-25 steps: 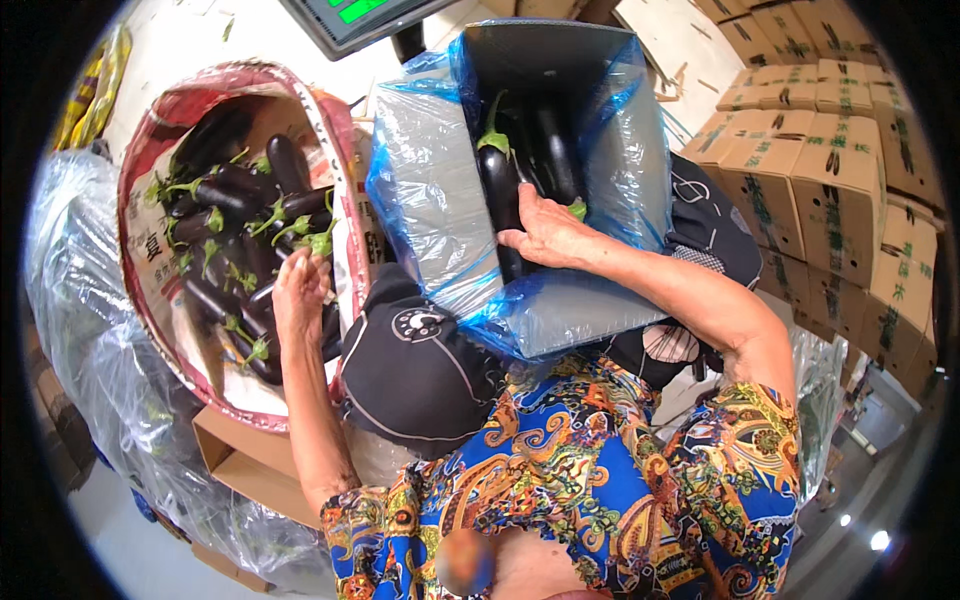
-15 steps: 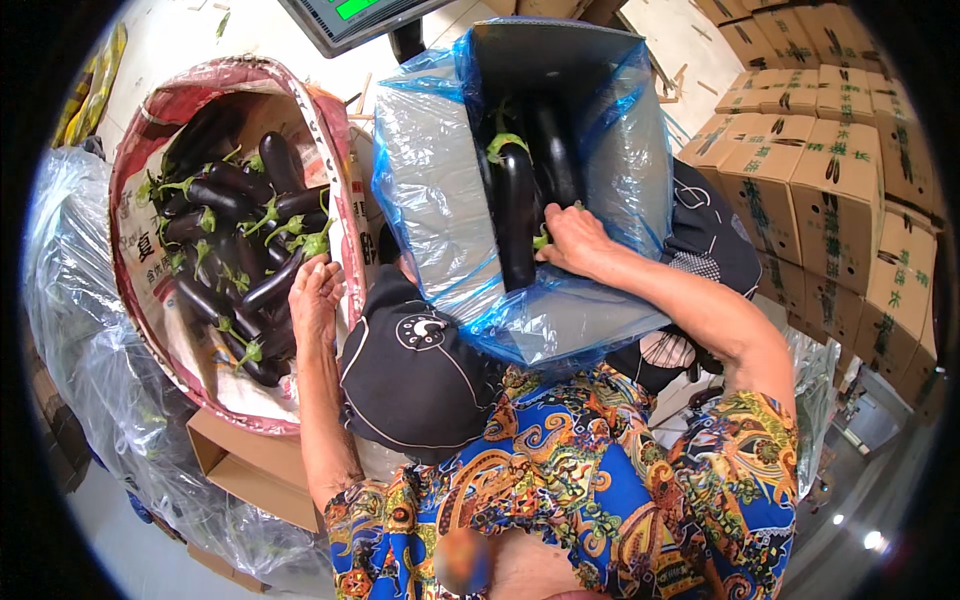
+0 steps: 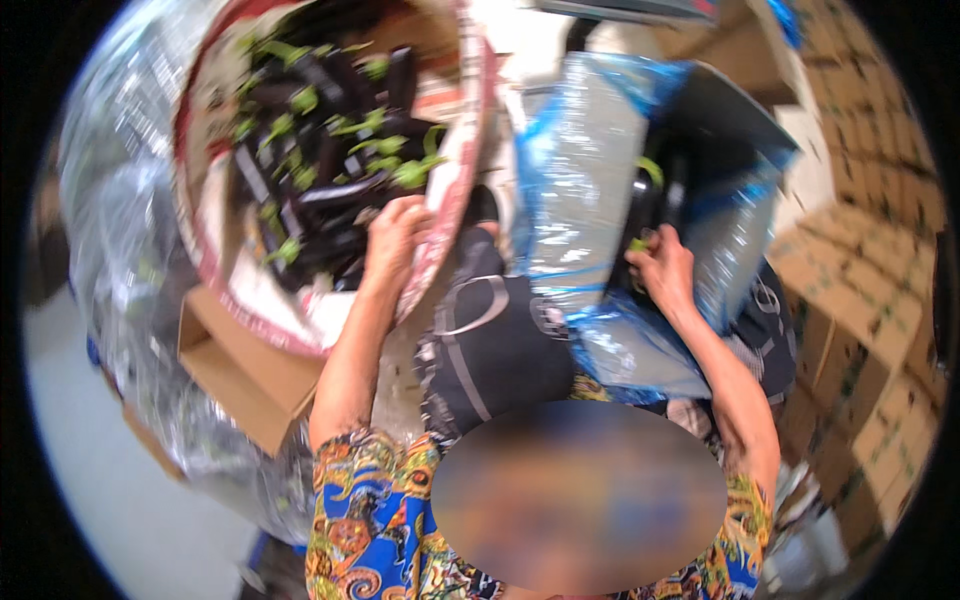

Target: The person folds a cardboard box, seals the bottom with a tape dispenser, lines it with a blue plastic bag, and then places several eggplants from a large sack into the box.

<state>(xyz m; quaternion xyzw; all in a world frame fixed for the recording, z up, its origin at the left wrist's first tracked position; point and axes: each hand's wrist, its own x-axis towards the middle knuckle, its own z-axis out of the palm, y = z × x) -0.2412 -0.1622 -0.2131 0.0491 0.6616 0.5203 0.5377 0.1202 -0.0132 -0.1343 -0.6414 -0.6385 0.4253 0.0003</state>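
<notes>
The big round basket [image 3: 455,190] with a red rim stands at the upper left and is lined with pale paper. It holds many dark purple eggplants [image 3: 330,190] with green caps, piled mostly in the middle and toward its far side. The left hand [image 3: 395,240] lies at the near right edge of this basket, fingers bent down onto the eggplants there; the picture is blurred, so I cannot tell whether it pinches one or only touches them.

To the right stands a box lined with a blue plastic bag [image 3: 585,180], open at the top. Inside, near its middle, a few dark eggplants [image 3: 655,200] stand on end. The right hand [image 3: 662,270] is at the near edge of the bag opening, fingers curled around the lower end of one of these eggplants.

Between the two containers lies a dark cap [image 3: 495,345]. A brown carton [image 3: 250,375] sits under the near edge of the basket, and stacked cartons [image 3: 860,330] fill the right side.
</notes>
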